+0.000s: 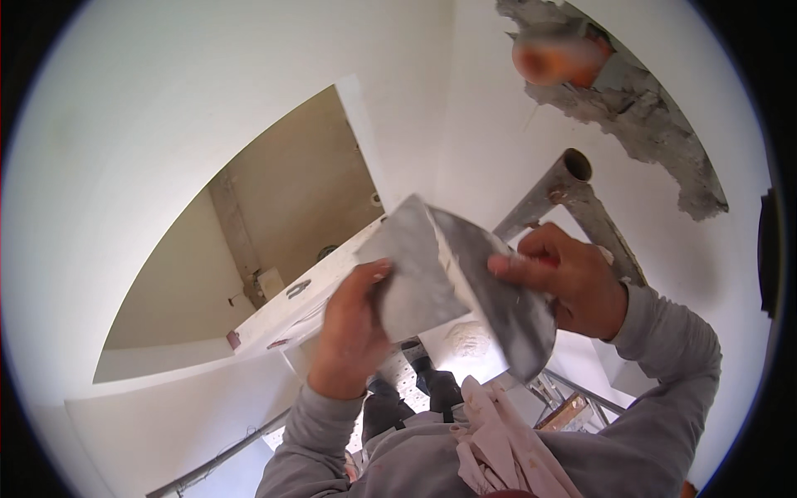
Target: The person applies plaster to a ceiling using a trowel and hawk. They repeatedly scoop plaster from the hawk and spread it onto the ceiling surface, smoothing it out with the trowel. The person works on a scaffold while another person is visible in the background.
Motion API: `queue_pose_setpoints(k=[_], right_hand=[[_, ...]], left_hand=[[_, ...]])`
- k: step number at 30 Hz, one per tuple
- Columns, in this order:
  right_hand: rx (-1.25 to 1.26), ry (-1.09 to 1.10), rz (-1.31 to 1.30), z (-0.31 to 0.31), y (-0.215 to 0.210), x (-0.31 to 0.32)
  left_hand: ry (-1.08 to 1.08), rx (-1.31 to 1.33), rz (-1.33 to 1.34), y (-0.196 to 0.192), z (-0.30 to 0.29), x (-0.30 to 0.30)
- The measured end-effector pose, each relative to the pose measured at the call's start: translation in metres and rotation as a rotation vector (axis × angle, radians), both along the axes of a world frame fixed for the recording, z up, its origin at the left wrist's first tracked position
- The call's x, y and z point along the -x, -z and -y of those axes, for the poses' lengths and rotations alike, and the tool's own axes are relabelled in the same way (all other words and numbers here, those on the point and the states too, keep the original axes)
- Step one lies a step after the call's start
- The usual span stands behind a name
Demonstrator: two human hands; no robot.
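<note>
My left hand (347, 332) is closed on a wide, flat metal plaster blade (411, 278), with the thumb along its edge. My right hand (581, 278) grips a second metal plaster blade (519, 311), its thumb pressed on the face; a bit of red shows between the fingers. The two blades meet at an angle in front of my chest. Along the line where they touch runs a ridge of white plaster (448, 259). Both blades are slightly blurred, and their handles are mostly hidden by my hands.
A white ledge (286, 309) carrying a small dark clip-like item (299, 288) borders a wall opening at left. Grey pipes (540, 199) stand at right, below rough exposed masonry (639, 124) with an orange pipe end (544, 62). A pinkish cloth (502, 440) hangs at my front.
</note>
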State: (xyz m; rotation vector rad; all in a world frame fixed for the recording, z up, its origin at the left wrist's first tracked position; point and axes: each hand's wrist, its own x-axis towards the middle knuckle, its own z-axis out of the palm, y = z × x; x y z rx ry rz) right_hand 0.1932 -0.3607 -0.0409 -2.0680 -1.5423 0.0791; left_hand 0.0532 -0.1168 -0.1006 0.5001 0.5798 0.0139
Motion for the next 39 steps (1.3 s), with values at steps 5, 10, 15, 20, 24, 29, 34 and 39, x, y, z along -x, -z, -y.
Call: queue_pose_setpoints(k=[5,10,15,20,24,29,34,39], right_hand=[[0.217,0.006,0.077,-0.005,-0.002,0.021],[0.419,0.189,0.113,-0.001,0.011,0.026],[0.191,0.18,-0.037,0.022,0.058,0.001],[0.22,0.171,-0.444,0.002,0.014,0.008],[0.2,0.118,-0.504,0.005,0.008,0.008],[0.147,0.12,-0.586,0.01,-0.011,0.002],[-0.295,0.207,-0.531,0.026,-0.023,-0.007],[-0.107,0.708,-0.703,0.085,-0.05,-0.006]], left_hand=[[0.027,0.061,0.014,0.003,0.022,-0.004],[-0.097,-0.031,-0.034,0.027,0.042,0.024],[-0.433,-0.552,0.375,-0.002,0.041,0.04],[-0.421,-1.26,0.604,0.006,0.047,0.028],[-0.194,-1.444,0.386,0.007,0.064,0.008],[0.222,-1.82,0.095,0.047,0.025,0.0],[0.47,-1.816,-0.144,0.164,-0.031,0.046],[0.79,-1.731,-0.594,0.267,-0.068,0.151]])
